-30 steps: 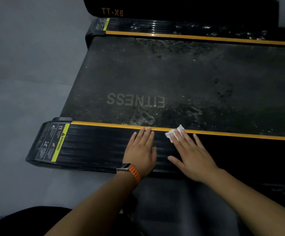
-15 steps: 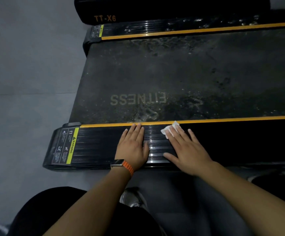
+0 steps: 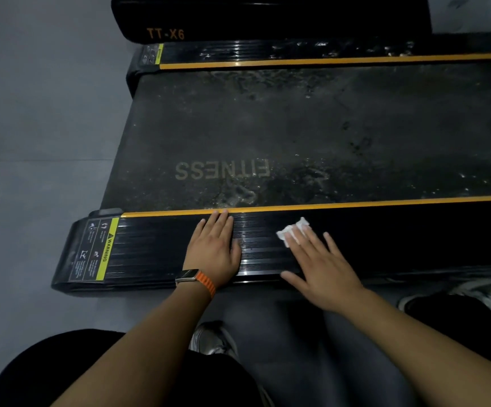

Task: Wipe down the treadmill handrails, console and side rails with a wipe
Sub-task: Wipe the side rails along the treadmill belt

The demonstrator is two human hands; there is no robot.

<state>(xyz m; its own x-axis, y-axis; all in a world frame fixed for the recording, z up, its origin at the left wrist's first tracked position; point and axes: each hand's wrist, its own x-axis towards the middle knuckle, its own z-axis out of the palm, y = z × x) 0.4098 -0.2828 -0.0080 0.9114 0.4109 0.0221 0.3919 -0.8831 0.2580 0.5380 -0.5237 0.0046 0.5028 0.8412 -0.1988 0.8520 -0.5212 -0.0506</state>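
My right hand, fingers straight and spread, presses a crumpled white wipe onto the ribbed black side rail; my left hand lies flat beside it.

The glossy black ribbed side rail has fine lengthwise grooves and an orange-yellow stripe along its inner edge. Its black warning label bears pale pictograms and a lime-yellow band. The crumpled wipe is white. The dark grey running belt shows faded pale lettering and whitish smudges. The ribbed watch strap is orange, the smooth floor grey.
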